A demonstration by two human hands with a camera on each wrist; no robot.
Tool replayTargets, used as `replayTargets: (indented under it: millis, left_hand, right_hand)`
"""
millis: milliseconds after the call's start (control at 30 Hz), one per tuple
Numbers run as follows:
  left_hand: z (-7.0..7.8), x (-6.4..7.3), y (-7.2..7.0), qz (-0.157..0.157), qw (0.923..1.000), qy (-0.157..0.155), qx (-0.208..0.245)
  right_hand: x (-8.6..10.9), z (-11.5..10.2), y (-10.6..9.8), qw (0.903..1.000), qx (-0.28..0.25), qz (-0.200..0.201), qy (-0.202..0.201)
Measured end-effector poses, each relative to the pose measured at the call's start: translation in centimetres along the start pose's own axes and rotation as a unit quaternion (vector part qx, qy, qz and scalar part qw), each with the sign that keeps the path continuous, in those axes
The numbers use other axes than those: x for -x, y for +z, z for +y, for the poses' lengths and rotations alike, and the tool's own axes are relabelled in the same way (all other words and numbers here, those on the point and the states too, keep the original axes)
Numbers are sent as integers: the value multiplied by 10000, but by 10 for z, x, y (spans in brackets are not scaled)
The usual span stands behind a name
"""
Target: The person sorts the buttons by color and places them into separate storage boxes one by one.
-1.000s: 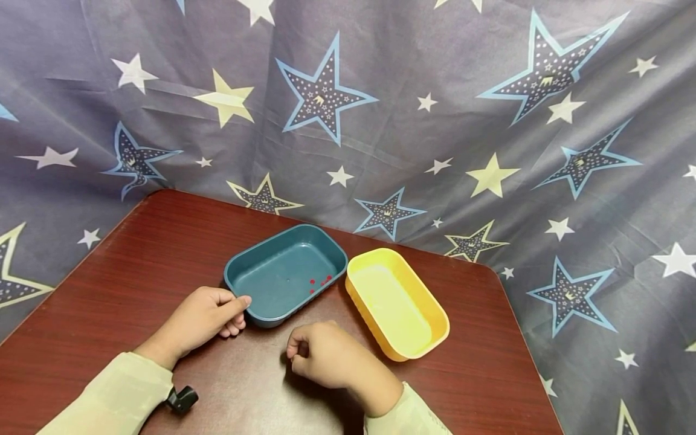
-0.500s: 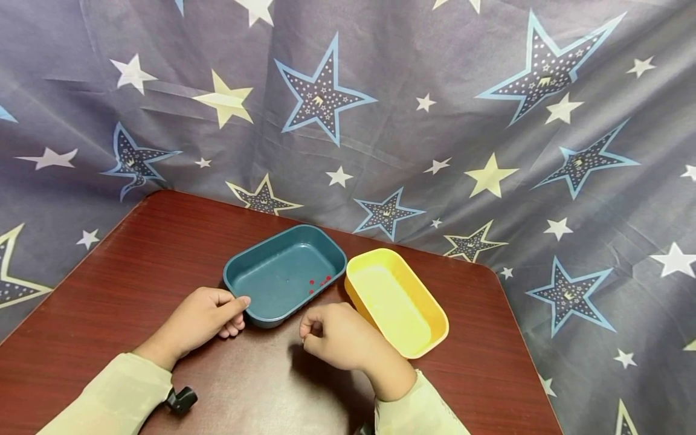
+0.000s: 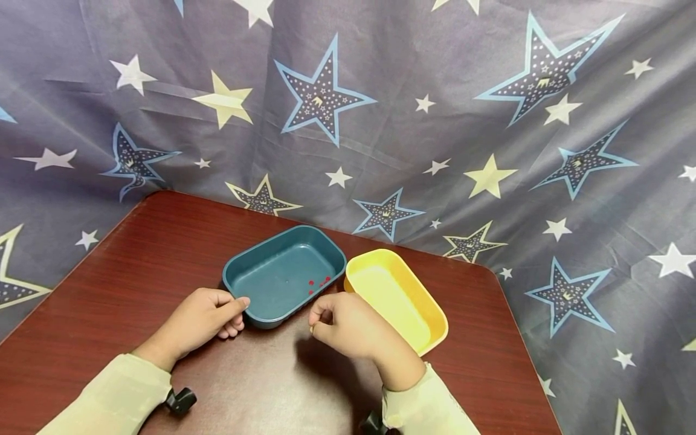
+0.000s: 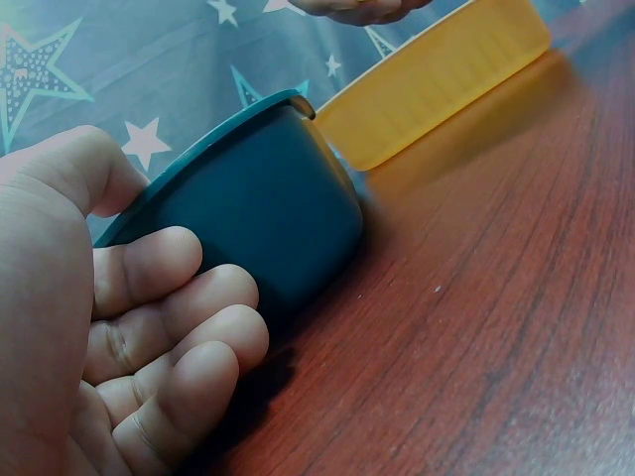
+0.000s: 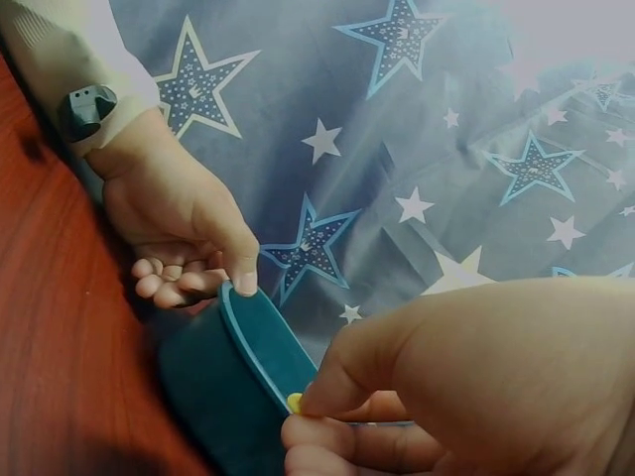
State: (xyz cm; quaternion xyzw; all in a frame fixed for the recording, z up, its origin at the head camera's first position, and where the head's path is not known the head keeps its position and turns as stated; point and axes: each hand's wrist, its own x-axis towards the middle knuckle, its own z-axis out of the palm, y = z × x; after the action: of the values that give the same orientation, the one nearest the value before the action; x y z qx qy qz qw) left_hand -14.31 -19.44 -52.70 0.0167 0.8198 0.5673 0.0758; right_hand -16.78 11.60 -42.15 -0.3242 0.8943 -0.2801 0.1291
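Observation:
A teal plastic tray (image 3: pixel 272 278) has several small red bits (image 3: pixel 311 283) lying at its right end. My left hand (image 3: pixel 201 320) grips the tray's near-left corner, thumb over the rim and fingers against the outer wall, as the left wrist view shows. Above the table, by the tray's front right side, my right hand (image 3: pixel 353 329) pinches a tiny yellow piece (image 5: pixel 295 403) between thumb and forefinger. Too little of that piece shows to tell its kind. Partly behind the right hand stands a yellow plastic tray (image 3: pixel 429 308).
Both trays stand on a reddish-brown wooden table (image 3: pixel 179 241), their near ends almost touching. A grey cloth (image 3: pixel 408 151) with stars hangs behind the table. Black wrist devices (image 3: pixel 180 401) are worn at the sleeves.
My right hand has risen and moved right and away from me, toward the gap between the trays, with the yellow piece now showing at its fingertips. The left hand has stayed at the teal tray.

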Motion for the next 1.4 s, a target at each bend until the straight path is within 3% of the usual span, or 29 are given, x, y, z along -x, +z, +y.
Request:
replayTargets:
  millis: [533, 1400]
  left_hand:
    - [0, 0, 0, 3, 10000, -9, -21]
    - [2, 0, 0, -9, 10000, -8, -1]
  right_hand:
    - [2, 4, -17, 9991, 5, 187, 368]
    - [5, 38, -44, 9898, -1062, 257, 919]
